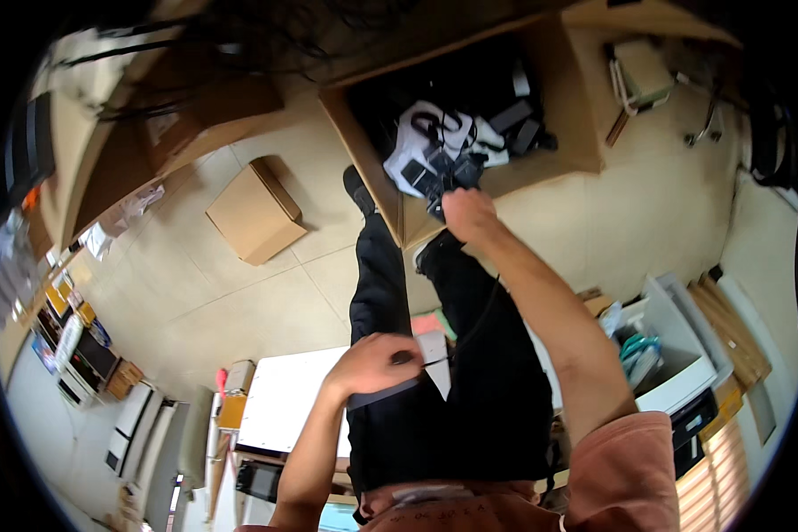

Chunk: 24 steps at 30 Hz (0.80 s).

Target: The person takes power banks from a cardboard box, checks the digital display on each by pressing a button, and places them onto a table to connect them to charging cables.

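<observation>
My right hand point(470, 215) reaches over the near wall of a large cardboard box point(585, 133). Its fingers are closed round a cluster of black blocky pieces point(439, 175), too blurred to name exactly. A thin black cable point(488, 310) runs from near this hand down over my right thigh. My left hand point(377, 362) is over my left thigh, fingers curled, with a small dark round piece point(402, 357) showing by them. A flat dark grey thing point(383, 394) pokes out beneath this hand. Beside the fingers is a pale grey block point(431, 347). What the left palm covers is hidden.
Inside the big box lie a white plastic bag point(408, 146) and more black pieces point(525, 133). A smaller cardboard box point(253, 213) stands on the tiled floor to the left. A grey bin point(674, 328) is at the right; a white surface point(284, 399) lies left of my legs.
</observation>
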{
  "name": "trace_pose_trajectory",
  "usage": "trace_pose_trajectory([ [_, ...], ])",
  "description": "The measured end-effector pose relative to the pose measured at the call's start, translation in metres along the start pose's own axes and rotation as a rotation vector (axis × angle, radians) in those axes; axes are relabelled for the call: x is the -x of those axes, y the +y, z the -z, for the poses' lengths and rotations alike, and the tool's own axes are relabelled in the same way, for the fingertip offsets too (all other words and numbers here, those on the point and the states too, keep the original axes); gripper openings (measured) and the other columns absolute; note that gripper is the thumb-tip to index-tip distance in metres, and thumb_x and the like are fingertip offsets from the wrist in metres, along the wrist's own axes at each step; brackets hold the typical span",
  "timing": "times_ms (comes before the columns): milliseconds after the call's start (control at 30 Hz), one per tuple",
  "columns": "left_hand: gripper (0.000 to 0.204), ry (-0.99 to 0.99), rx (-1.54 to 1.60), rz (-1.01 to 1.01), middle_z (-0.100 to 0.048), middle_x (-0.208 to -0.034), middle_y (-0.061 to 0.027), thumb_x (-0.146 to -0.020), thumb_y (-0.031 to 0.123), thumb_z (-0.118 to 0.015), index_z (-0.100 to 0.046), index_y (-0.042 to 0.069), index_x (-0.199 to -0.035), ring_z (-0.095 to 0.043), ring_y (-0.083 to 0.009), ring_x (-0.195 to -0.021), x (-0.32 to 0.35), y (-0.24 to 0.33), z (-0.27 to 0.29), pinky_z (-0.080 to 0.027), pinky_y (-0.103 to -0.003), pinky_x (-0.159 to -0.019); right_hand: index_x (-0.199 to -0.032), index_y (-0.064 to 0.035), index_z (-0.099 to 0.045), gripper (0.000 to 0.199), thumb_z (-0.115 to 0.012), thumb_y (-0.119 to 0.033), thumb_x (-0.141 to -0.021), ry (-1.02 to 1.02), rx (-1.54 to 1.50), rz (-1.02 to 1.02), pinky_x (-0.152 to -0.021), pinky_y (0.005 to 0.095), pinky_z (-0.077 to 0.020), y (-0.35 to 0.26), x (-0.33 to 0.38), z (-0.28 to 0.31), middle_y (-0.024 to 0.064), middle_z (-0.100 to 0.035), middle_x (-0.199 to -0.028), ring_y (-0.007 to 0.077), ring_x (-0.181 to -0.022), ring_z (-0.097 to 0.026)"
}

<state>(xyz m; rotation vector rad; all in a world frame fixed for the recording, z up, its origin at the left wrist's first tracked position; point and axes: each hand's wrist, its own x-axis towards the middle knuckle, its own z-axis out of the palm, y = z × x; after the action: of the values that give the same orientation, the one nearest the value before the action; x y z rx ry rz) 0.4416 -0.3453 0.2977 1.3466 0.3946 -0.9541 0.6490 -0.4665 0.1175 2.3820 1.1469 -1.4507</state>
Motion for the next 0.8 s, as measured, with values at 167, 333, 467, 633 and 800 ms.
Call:
trace_pose_trajectory([
  [167,0.020,0.222,0.421,-0.121,-0.071,-0.091,-0.0079,-0.090,0.013,-0.057,-0.068,-0.002,-0.096,-0.063,-0.0160,-0.090,0.132,-0.018,-0.025,-0.051,-0.031,-0.083,-0.096,-0.0026,-0.067,0.020,-0.052,-0.016,-0.091,0.140,-0.073,0.001,-0.086,0.0501,-0.0532,-0.031,0.103,0.041,0.0224,-0.069,-0.100,0.0405,-0.097,-0.067],
  [333,0.031,0.470,0.850,-0.159,-0.070,-0.093,-0.0120,-0.099,0.027,-0.057,-0.066,-0.002,-0.097,-0.070,-0.0207,-0.082,0.228,-0.021,-0.038,-0.055,-0.032,-0.079,-0.095,-0.0004,-0.063,0.032,-0.053,-0.031,-0.097,0.271,-0.263,0.011,-0.080,0.0556,-0.0504,-0.053,0.192,0.094,0.0278,-0.067,-0.089,0.0471,-0.089,-0.063],
  [467,0.043,0.766,1.078,-0.456,-0.069,-0.089,-0.0150,-0.100,0.042,-0.055,-0.061,0.000,-0.102,-0.071,-0.0232,-0.080,0.260,-0.023,-0.028,-0.058,-0.033,-0.072,-0.090,0.0015,-0.061,0.035,-0.051,-0.031,-0.099,0.284,-0.404,0.049,-0.076,0.0515,-0.0498,-0.084,0.243,0.131,0.0255,-0.067,-0.087,0.0466,-0.088,-0.064],
  [633,0.027,1.016,1.099,-0.619,-0.067,-0.089,-0.0116,-0.096,0.022,-0.065,-0.061,-0.001,-0.107,-0.067,-0.0198,-0.081,0.281,0.014,0.069,-0.055,-0.031,-0.073,-0.086,0.0008,-0.060,0.034,-0.052,-0.030,-0.099,0.387,-0.468,0.039,-0.068,0.0454,-0.0487,-0.157,0.312,0.182,0.0221,-0.066,-0.078,0.0410,-0.076,-0.065],
  [800,0.042,1.510,0.636,-0.612,-0.065,-0.095,-0.0047,-0.073,0.008,-0.084,-0.061,0.003,-0.108,-0.063,-0.0128,-0.089,0.315,0.013,0.193,-0.051,-0.028,-0.082,-0.080,-0.0012,-0.058,0.033,-0.054,-0.027,-0.101,0.385,-0.651,-0.048,-0.055,0.0339,-0.0438,-0.241,0.343,0.224,0.0088,-0.060,-0.066,0.0186,-0.057,-0.057],
])
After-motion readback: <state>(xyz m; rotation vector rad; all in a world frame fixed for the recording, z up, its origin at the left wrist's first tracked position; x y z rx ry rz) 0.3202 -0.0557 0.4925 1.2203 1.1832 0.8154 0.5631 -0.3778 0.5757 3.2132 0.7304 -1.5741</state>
